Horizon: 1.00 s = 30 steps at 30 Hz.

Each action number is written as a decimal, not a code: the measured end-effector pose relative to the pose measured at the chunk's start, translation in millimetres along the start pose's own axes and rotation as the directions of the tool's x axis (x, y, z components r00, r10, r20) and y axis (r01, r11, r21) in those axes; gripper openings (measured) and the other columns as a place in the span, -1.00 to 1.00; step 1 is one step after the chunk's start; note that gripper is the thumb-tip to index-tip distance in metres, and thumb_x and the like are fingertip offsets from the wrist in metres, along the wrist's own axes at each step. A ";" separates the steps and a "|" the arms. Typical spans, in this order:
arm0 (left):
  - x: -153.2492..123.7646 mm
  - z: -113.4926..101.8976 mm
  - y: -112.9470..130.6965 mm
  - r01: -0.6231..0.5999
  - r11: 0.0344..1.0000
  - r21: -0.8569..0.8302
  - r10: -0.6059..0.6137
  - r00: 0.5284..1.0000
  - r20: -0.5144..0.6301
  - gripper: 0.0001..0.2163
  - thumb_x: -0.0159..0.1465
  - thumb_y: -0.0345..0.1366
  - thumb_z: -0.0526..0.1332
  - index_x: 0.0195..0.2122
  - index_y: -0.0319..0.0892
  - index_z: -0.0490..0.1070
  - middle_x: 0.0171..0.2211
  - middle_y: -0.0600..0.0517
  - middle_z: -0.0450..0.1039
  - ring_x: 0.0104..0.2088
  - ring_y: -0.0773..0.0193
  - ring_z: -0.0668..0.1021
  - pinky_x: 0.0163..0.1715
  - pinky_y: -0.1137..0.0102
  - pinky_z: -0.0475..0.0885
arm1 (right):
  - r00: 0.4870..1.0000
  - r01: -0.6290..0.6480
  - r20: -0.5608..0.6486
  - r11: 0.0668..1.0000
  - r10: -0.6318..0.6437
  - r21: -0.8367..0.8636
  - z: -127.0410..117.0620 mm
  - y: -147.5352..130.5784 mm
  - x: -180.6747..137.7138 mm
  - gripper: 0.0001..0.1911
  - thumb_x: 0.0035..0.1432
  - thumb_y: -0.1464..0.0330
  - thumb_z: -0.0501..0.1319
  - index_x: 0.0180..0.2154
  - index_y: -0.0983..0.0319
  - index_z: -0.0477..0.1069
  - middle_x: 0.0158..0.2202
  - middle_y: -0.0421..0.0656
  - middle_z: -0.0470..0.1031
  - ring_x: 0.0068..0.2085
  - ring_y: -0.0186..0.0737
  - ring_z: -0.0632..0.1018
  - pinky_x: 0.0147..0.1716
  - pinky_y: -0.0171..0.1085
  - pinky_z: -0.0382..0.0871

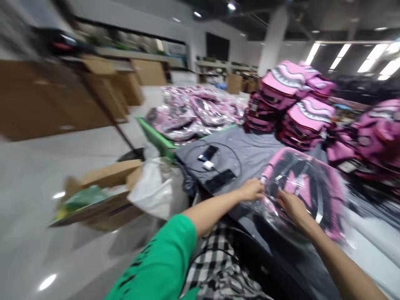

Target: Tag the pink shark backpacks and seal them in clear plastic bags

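A pink and black backpack wrapped in a clear plastic bag lies on the grey table in front of me. My left hand pinches the near left edge of the plastic, fingers closed on it. Just to its right, my right hand grips the plastic at the bag's near edge. The picture is smeared by motion.
Two phones and a white charger with a cable lie on the table's left part. Stacks of pink backpacks fill the back right; bagged ones lie farther back. A cardboard box and a white bag stand on the floor to the left.
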State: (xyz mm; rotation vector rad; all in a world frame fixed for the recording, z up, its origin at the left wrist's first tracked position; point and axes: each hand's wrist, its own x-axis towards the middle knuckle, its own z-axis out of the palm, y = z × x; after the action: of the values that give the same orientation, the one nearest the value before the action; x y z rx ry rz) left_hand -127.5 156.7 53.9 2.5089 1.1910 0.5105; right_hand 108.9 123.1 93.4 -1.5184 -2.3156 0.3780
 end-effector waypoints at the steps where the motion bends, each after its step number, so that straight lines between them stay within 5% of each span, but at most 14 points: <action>1: 10.2 11.7 10.0 -0.044 0.998 -0.035 0.045 0.999 0.024 -0.79 0.34 -0.15 0.25 -0.18 -0.20 0.48 -0.12 -0.05 0.49 -0.09 0.16 0.51 -0.04 0.17 0.45 | 0.998 -0.060 0.006 0.995 0.060 -0.075 -6.8 5.1 -11.6 -0.84 0.29 0.34 0.19 -0.34 0.18 0.51 -0.32 -0.13 0.54 -0.28 -0.16 0.56 -0.28 -0.24 0.39; 4: 17.3 19.9 14.2 -0.083 0.993 -0.086 0.087 0.995 0.040 -0.85 0.29 -0.20 0.29 -0.33 -0.17 0.50 -0.20 -0.04 0.50 -0.11 0.13 0.48 -0.06 0.23 0.37 | 0.989 -0.127 0.039 0.964 0.140 -0.235 -9.8 -8.3 -20.5 -0.77 0.34 0.31 0.12 -0.23 0.15 0.57 -0.23 -0.12 0.59 -0.19 -0.15 0.59 -0.24 -0.29 0.34; 11: 9.2 11.8 3.7 -0.036 0.989 -0.145 0.044 0.998 0.055 -0.91 0.24 -0.23 0.33 -0.33 -0.11 0.52 -0.18 -0.01 0.50 -0.08 0.09 0.46 -0.03 0.25 0.31 | 0.947 -0.237 0.088 0.857 0.309 -0.458 22.1 -63.8 -16.3 -0.69 0.27 0.10 0.23 -0.17 0.18 0.58 -0.15 -0.05 0.61 -0.15 -0.03 0.63 -0.32 -0.27 0.35; 16: 11.8 13.1 7.8 0.013 0.973 -0.231 0.004 0.997 0.072 -0.93 0.20 -0.27 0.34 -0.38 -0.12 0.52 -0.16 -0.02 0.52 -0.07 0.08 0.47 0.02 0.23 0.29 | 0.944 -0.211 0.121 0.845 0.306 -0.492 29.8 -64.6 -11.4 -0.61 0.22 0.09 0.26 -0.10 0.26 0.53 -0.13 0.04 0.58 -0.12 0.02 0.62 -0.28 -0.24 0.41; 21: 19.9 -7.9 4.6 0.093 0.933 -0.347 -0.055 0.992 0.116 -0.83 0.10 -0.15 0.40 -0.40 -0.11 0.54 -0.31 0.05 0.56 -0.18 0.12 0.54 -0.07 0.30 0.37 | 0.962 -0.172 0.123 0.892 0.244 -0.418 24.6 -62.3 -12.1 -0.60 0.23 0.07 0.27 -0.07 0.24 0.51 -0.10 0.02 0.55 -0.12 0.01 0.60 -0.24 -0.22 0.45; 24: 30.4 -22.6 -9.4 0.189 0.885 -0.426 -0.180 0.982 0.063 -0.64 0.09 0.02 0.37 -0.21 -0.12 0.54 -0.20 0.02 0.58 -0.13 0.11 0.55 -0.11 0.33 0.40 | 0.991 -0.065 -0.129 0.956 0.028 -0.286 5.9 -47.7 -46.3 -0.60 0.29 0.11 0.23 0.03 0.22 0.46 -0.02 0.02 0.51 -0.07 -0.03 0.57 -0.10 -0.17 0.47; 25: 34.5 -24.9 -15.4 0.228 0.864 -0.450 -0.241 0.970 0.029 -0.60 0.10 0.05 0.34 -0.17 -0.14 0.52 -0.14 -0.02 0.56 -0.07 0.07 0.54 -0.09 0.31 0.40 | 0.961 -0.036 -0.273 0.968 -0.034 -0.248 -1.5 -36.9 -67.0 -0.61 0.33 0.14 0.18 0.08 0.21 0.42 0.01 0.02 0.49 -0.04 -0.03 0.56 -0.05 -0.14 0.47; 27: 42.8 -23.2 -25.4 0.308 0.806 -0.505 -0.362 0.932 -0.008 -0.54 0.13 0.11 0.29 -0.20 -0.21 0.50 -0.14 -0.10 0.55 -0.04 -0.01 0.51 -0.08 0.25 0.39 | 0.801 -0.068 -0.592 0.969 -0.088 -0.236 -13.9 -6.0 -119.7 -0.64 0.35 0.16 0.13 0.10 0.14 0.41 -0.04 -0.02 0.50 -0.08 0.00 0.57 -0.08 -0.07 0.50; 29: 49.8 -13.5 -27.8 0.370 0.727 -0.579 -0.442 0.897 0.018 -0.51 0.15 0.16 0.24 -0.29 -0.25 0.49 -0.27 -0.12 0.54 -0.11 -0.04 0.53 -0.15 0.22 0.41 | 0.731 -0.184 -0.681 0.947 -0.046 -0.262 -17.4 31.5 -177.9 -0.60 0.31 0.20 0.12 0.15 0.00 0.39 -0.05 -0.05 0.51 -0.10 0.10 0.57 -0.11 0.08 0.49; 30: 52.5 -6.5 -24.9 0.384 0.683 -0.621 -0.459 0.887 0.044 -0.51 0.14 0.16 0.24 -0.31 -0.26 0.49 -0.32 -0.10 0.53 -0.16 -0.02 0.53 -0.20 0.24 0.41 | 0.748 -0.187 -0.662 0.940 -0.052 -0.285 -14.3 49.1 -204.3 -0.58 0.30 0.24 0.09 0.16 -0.13 0.39 -0.05 -0.08 0.52 -0.09 0.16 0.57 -0.12 0.15 0.47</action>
State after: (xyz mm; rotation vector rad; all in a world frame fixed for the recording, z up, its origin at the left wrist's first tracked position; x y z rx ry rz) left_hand -116.3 213.9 58.6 1.5986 1.3237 0.7746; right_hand 230.7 -45.0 58.1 -1.5489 -1.7921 -0.5135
